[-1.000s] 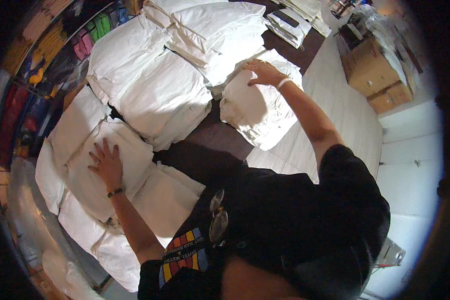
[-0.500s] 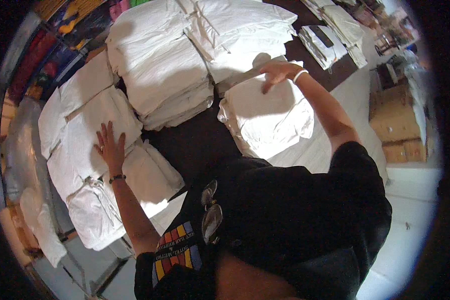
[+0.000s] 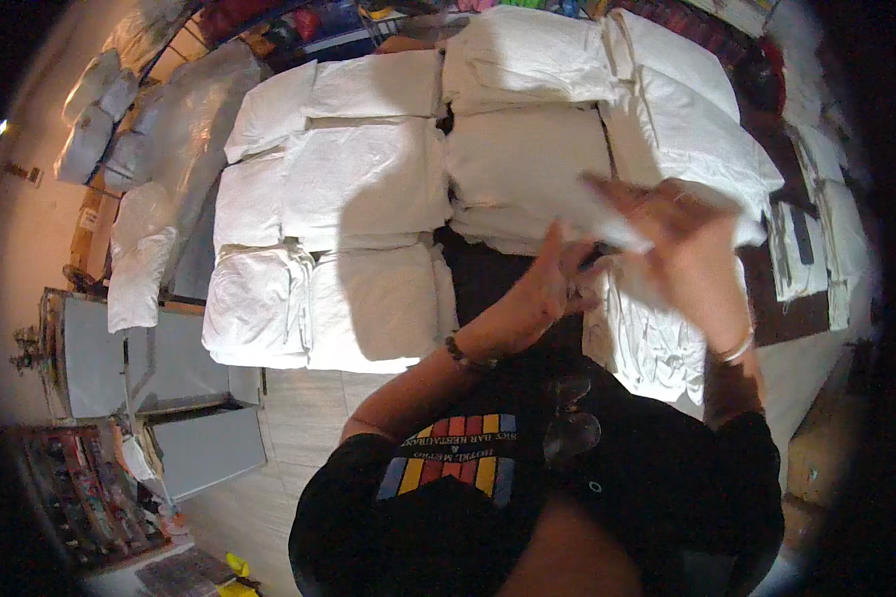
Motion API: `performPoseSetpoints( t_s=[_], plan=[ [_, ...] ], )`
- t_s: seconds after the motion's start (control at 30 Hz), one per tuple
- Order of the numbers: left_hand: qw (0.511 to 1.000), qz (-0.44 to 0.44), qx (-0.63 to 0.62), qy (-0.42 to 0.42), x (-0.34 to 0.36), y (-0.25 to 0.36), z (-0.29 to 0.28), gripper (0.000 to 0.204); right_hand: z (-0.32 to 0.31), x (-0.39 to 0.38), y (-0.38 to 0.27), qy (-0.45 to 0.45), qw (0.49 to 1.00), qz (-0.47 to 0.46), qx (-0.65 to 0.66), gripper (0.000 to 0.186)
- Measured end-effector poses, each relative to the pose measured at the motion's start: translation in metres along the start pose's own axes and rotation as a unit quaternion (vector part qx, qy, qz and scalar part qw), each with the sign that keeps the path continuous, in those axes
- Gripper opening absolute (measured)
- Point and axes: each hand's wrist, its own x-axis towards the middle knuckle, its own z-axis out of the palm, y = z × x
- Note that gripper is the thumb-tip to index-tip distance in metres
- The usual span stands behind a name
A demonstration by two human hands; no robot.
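Folded white cloths lie in several stacks side by side. My left hand [image 3: 553,289], with a dark beaded bracelet at the wrist, is raised near the middle, its thumb and fingers apart and nothing visible in it. My right hand [image 3: 692,244], a white band on its wrist, is smeared by motion beside it, above the near right cloth stack [image 3: 657,343]. A pale streak shows between the two hands; I cannot make out what it is. Behind them sits the middle cloth stack [image 3: 528,149]. Left of my left hand are more white stacks [image 3: 368,199].
The stacks rest on a dark tabletop [image 3: 488,261]. At the far right lie further folded white cloths [image 3: 794,249] with a dark item on top. Plastic-wrapped bundles [image 3: 189,169] stand at the left, above grey panels [image 3: 204,448]. Colourful goods fill shelves at the back.
The view has turned left. My left hand has lifted off the left stacks and come across to the middle. My right hand has left the top of the near right stack and moved close to it.
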Motion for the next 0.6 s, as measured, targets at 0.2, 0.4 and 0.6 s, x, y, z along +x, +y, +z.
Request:
performPoseSetpoints(
  t_s=[0.2,0.4,0.6],
  plan=[
    [0.935,0.041,-0.002,0.353,0.006,0.062,-0.059,0.049,0.090,0.038,-0.080,-0.017,0.989,-0.038,0.143,0.049],
    [0.919,0.250,-0.003,0.306,0.049,0.176,-0.158,0.044,0.123,0.033,-0.081,-0.104,0.944,-0.027,0.312,0.035],
    [0.930,0.322,-0.026,0.177,0.125,0.284,-0.265,0.043,0.150,0.017,-0.084,-0.171,0.915,0.083,0.355,0.033]
  ],
)
